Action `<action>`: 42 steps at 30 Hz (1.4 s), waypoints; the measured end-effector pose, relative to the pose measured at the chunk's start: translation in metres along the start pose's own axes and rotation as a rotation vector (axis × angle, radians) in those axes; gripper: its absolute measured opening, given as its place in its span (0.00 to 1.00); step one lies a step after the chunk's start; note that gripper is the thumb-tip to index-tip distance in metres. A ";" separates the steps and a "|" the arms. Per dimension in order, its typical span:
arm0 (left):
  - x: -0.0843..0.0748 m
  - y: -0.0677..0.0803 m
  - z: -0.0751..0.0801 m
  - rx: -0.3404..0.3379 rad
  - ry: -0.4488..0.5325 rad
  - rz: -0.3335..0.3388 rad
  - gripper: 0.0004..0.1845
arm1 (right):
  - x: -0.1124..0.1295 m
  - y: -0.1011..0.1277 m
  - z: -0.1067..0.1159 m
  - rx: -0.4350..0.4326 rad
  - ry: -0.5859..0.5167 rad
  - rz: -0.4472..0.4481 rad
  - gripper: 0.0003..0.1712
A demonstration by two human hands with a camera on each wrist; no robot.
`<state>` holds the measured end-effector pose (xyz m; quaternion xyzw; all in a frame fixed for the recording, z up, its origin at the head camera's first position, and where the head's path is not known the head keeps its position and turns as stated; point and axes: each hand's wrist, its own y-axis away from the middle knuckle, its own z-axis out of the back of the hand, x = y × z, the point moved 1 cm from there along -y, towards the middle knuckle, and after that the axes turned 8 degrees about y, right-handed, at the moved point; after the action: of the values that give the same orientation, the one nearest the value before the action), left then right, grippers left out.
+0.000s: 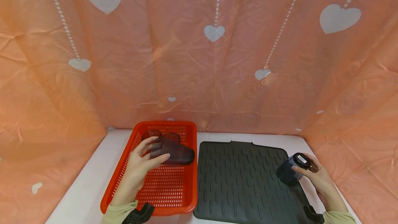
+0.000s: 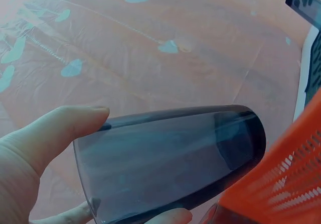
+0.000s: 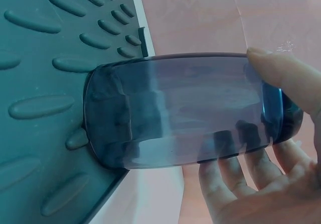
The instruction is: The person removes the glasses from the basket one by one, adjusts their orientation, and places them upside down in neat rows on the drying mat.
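Note:
My left hand (image 1: 132,174) grips a dark tinted tumbler (image 1: 177,153) near its rim, thumb on one side and fingers on the other. This tumbler (image 2: 165,158) lies tilted on its side over the red basket (image 1: 195,196), its thick base pointing right. Behind it, more tinted tumblers (image 1: 172,137) show their rims at the basket's far end. With thumb and fingers around the base end, my right hand (image 1: 321,182) holds a similar tumbler (image 1: 286,171) upside down. Its rim meets the right edge of the dark ribbed drying mat (image 3: 40,108), and a white label marks its base.
The basket and the mat (image 1: 242,182) stand side by side on a white table (image 1: 84,175). Orange sheeting with white hearts (image 1: 186,61) rises behind the table and along both sides. A wrist mount (image 1: 140,213) sits on the left forearm.

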<state>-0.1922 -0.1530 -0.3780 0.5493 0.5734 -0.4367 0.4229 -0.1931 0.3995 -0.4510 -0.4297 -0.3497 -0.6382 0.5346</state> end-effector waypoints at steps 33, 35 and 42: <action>0.023 -0.008 -0.051 0.030 0.290 0.063 0.28 | 0.003 0.001 0.001 0.024 0.032 -0.055 0.41; 0.025 -0.009 -0.054 0.033 0.316 0.068 0.28 | 0.003 0.002 0.001 0.031 0.054 -0.078 0.42; 0.031 -0.008 -0.065 0.011 0.394 0.082 0.27 | 0.003 0.000 0.001 0.040 0.022 -0.070 0.41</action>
<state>-0.2013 -0.0821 -0.3910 0.6493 0.6199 -0.3064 0.3167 -0.1929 0.3996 -0.4479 -0.3996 -0.3712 -0.6541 0.5241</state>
